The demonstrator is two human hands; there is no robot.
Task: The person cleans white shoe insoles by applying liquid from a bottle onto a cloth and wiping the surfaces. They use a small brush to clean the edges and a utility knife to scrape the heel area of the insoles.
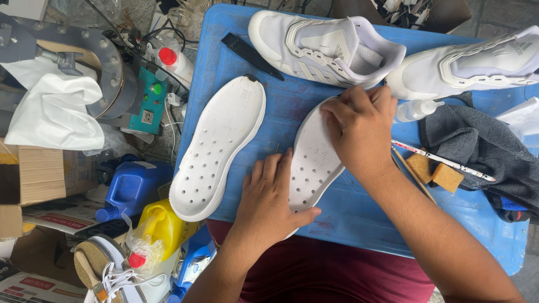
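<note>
- Left hand (269, 193) lies flat, fingers spread, on the near end of a white perforated sole (314, 160); its grip closes on nothing.
- Right hand (359, 126) presses the far end of that sole, fingers curled over its edge.
- The sole lies on the blue counter (359, 219), beside a second white sole (219, 148).
- Two white shoes (328, 45) sit at the far edge.
- A small glue bottle (416, 110) and grey cloth (483, 148) lie just right of the right hand.
</note>
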